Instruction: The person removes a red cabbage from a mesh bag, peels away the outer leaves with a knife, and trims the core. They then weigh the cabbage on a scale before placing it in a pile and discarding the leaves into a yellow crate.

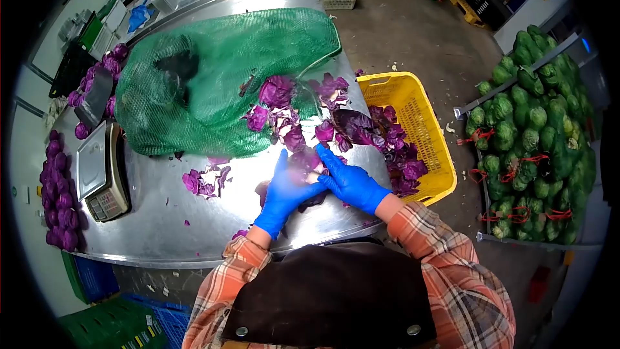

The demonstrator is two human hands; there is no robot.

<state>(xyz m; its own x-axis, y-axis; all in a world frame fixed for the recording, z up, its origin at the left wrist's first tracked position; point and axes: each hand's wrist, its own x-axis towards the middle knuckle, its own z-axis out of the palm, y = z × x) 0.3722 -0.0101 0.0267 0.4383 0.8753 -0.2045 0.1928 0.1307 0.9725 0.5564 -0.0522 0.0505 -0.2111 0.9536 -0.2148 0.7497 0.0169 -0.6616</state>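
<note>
Your left hand [288, 187] and right hand [354, 185], partly spread, hold a blurred red cabbage [302, 164] between them over the bench [161, 229], at one o'clock from the left, ten o'clock from the right, its long axis unclear.

- Worktop [155, 220]: bare metal, smooth, glossy, strong glare.
- Net [226, 52]: green plastic-looking mesh, rough weave.
- Left hand [287, 187], right hand [355, 187]: both in smooth, rubbery blue gloves.
- Purple cabbage [276, 92]: crinkled leaves, slight sheen.
- Crate [431, 152]: yellow plastic, perforated wall.
- Scale [108, 203]: plastic-looking body, smooth metal-looking pan.
- Apron [329, 294]: dark, leather-like, low sheen; shiny metal-looking studs [241, 331].
- Shirt [445, 252]: plaid cloth, matt.
- Floor [407, 32]: mostly matt, concrete-like.
</note>
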